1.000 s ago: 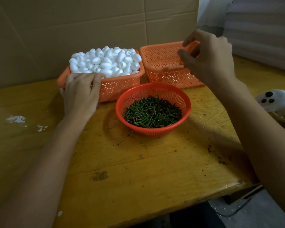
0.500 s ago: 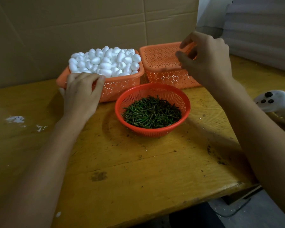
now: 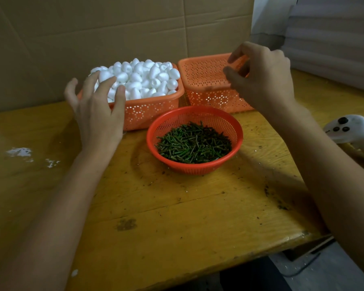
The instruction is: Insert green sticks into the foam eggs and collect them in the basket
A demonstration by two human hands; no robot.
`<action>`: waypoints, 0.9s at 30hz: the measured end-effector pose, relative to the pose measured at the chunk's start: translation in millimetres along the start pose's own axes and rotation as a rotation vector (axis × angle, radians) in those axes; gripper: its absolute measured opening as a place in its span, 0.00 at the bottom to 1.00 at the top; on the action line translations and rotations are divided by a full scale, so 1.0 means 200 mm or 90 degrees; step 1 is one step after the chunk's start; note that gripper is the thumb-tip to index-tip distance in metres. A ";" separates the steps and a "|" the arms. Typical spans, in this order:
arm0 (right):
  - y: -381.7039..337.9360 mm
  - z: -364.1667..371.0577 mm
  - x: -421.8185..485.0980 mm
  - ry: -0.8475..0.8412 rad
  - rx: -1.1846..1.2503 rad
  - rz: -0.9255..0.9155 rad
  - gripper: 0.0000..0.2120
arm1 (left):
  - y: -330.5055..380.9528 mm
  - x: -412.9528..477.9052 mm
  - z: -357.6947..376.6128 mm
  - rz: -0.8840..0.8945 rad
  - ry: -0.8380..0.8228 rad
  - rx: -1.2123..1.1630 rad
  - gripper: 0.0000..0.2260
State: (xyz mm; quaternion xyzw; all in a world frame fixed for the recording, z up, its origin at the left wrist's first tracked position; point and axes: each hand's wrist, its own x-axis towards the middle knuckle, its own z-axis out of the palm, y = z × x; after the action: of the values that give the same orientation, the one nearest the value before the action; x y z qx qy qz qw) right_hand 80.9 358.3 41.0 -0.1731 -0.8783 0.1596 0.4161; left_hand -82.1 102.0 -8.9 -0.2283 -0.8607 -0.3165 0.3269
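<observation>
Basket (image 3: 204, 78) empty — foam eggs (image 3: 147, 80), green sticks (image 3: 193, 143) all unjoined. Left hand (image 3: 97, 116) grip splayed; right hand (image 3: 265, 82) slack, empty.

Dim, warm light; the brightest patch is the pale wall (image 3: 334, 28) beyond the right hand (image 3: 265, 80). The eggs (image 3: 143, 78) under the left hand's (image 3: 97, 114) fingertips are nearly blown out. That hand is motion-blurred. A soft shadow lies on the table (image 3: 177, 217) inward of the right forearm. The frame edges bow.
</observation>
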 end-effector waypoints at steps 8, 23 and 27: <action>0.01 0.01 0.00 -0.019 0.016 -0.002 0.14 | 0.06 -0.01 -0.05 -0.013 0.118 0.000 0.19; -0.04 0.06 0.00 -0.351 0.036 -0.278 0.08 | 0.09 -0.04 -0.01 0.191 0.123 -0.176 0.08; -0.06 0.09 -0.03 -0.458 0.023 -0.315 0.17 | 0.14 -0.09 0.00 0.231 0.049 -0.218 0.10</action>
State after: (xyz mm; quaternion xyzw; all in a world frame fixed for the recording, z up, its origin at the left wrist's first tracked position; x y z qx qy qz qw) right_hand 68.2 341.9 30.4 0.1168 -0.9794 0.1205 0.1128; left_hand -54.1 117.6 -10.1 -0.4186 -0.7267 -0.4022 0.3673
